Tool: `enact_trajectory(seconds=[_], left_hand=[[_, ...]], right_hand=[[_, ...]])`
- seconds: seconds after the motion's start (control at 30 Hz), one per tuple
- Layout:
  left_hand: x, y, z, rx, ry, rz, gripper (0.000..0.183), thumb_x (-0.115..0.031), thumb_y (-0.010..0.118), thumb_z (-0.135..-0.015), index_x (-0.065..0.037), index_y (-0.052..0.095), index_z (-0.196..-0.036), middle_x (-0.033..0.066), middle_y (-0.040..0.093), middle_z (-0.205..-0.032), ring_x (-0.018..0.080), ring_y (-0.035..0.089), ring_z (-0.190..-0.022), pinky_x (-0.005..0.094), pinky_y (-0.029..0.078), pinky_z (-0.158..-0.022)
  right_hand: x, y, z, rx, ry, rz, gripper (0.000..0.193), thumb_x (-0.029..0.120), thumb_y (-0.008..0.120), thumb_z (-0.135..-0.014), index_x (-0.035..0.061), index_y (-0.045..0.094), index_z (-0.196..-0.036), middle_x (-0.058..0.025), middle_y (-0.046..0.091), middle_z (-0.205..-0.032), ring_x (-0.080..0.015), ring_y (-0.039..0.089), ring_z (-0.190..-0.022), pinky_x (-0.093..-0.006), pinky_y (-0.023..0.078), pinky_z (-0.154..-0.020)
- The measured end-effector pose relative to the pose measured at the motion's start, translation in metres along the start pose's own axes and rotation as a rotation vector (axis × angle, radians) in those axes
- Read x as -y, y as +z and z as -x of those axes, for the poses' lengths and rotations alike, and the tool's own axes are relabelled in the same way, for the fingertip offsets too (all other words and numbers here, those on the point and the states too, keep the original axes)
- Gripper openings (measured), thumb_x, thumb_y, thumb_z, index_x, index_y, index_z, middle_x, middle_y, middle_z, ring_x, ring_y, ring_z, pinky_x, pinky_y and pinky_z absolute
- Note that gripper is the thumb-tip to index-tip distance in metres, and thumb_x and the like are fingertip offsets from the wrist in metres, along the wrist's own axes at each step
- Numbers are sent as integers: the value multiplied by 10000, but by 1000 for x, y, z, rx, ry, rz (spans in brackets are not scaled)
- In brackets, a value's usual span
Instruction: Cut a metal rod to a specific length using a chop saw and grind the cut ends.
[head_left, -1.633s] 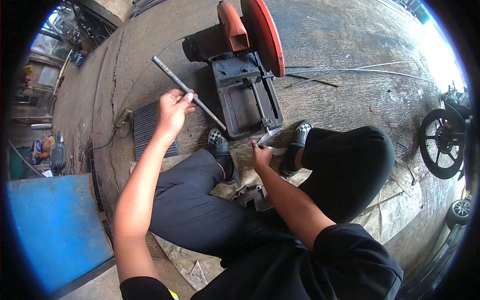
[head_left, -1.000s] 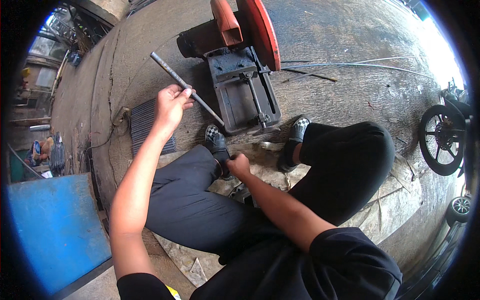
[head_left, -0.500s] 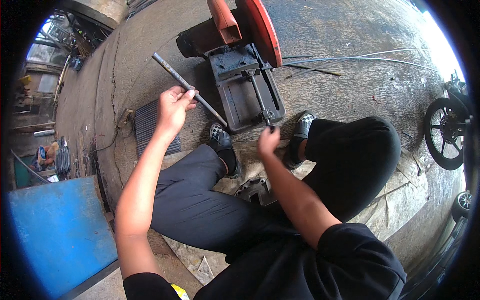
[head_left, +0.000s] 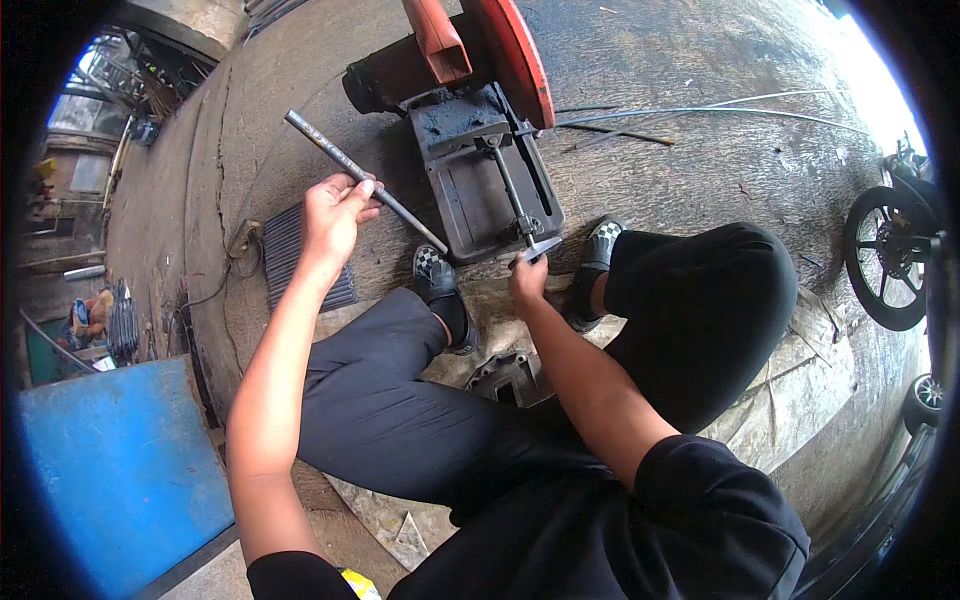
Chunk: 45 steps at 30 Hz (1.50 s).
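Observation:
A grey metal rod (head_left: 320, 142) slants across my left hand (head_left: 335, 215), which is closed around its middle. The rod's lower end is close to the near left corner of the cut-off saw's base (head_left: 455, 205). My right hand (head_left: 528, 278) is closed on the vise crank handle (head_left: 541, 248) at the near end of the base. From that handle the vise screw (head_left: 510, 185) runs up toward the clamp jaw. Beyond the base stand the saw's red blade guard (head_left: 520, 60) and orange handle (head_left: 438, 40).
A bundle of dark rods (head_left: 300, 250) lies left of the saw. Long thin rods (head_left: 700, 112) stretch out to its right. A dark metal part (head_left: 507, 378) rests between my legs. A blue panel (head_left: 120, 460) is at lower left, and a motorcycle wheel (head_left: 888, 260) at far right.
My right hand has turned the crank, and the pale handle now shows above the fingers. My left hand keeps its hold on the rod. The whole view has shifted slightly.

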<state>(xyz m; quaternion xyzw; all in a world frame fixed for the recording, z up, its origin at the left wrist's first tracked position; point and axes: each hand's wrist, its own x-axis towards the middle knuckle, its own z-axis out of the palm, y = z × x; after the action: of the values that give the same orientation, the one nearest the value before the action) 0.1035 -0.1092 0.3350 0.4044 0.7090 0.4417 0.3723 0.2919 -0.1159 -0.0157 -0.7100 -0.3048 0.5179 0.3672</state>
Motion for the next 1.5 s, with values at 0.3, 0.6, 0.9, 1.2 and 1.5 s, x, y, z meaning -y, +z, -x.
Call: enact_trajectory(seconds=[0.3,0.6,0.9,1.2,1.5], left_hand=[[0,-1,-1,14,-3,-10,184,-151,549,-903,6,593,-989,99,646,-969,139,618,-816,266,502,-731],[3,0,-2,-2,5,17,163,-107,544,-901,33,603,-960,95,651,-902,128,623,-774,236,517,-671],[4,-5,-6,0,19,8,160,-101,543,-899,37,608,-949,93,650,-893,128,624,-773,237,518,-669],[1,-6,-7,-1,32,14,155,-101,549,-897,35,608,-942,95,650,-894,121,621,-773,236,516,-661],[8,-18,-10,-5,0,-2,168,-145,550,-904,-2,606,-973,81,649,-949,123,616,-800,251,504,-711]], right_hand=[[57,-21,11,-146,4,-486,180,108,563,-783,14,565,-936,-34,518,-801,-150,470,-658,-313,409,-600],[13,5,89,184,-157,141,351,114,612,-733,-39,553,-1044,-235,619,-949,-327,604,-879,-379,449,-821],[59,-26,15,-8,176,-75,522,231,644,-798,-7,486,-1234,-236,511,-1216,-366,482,-1138,-404,352,-978],[24,-3,103,480,-19,418,352,281,714,-714,2,682,-926,-168,675,-908,-249,647,-871,-373,474,-781],[53,-18,16,-43,-6,-108,546,326,605,-856,-57,475,-1223,-225,555,-1175,-342,533,-1089,-374,382,-936]])
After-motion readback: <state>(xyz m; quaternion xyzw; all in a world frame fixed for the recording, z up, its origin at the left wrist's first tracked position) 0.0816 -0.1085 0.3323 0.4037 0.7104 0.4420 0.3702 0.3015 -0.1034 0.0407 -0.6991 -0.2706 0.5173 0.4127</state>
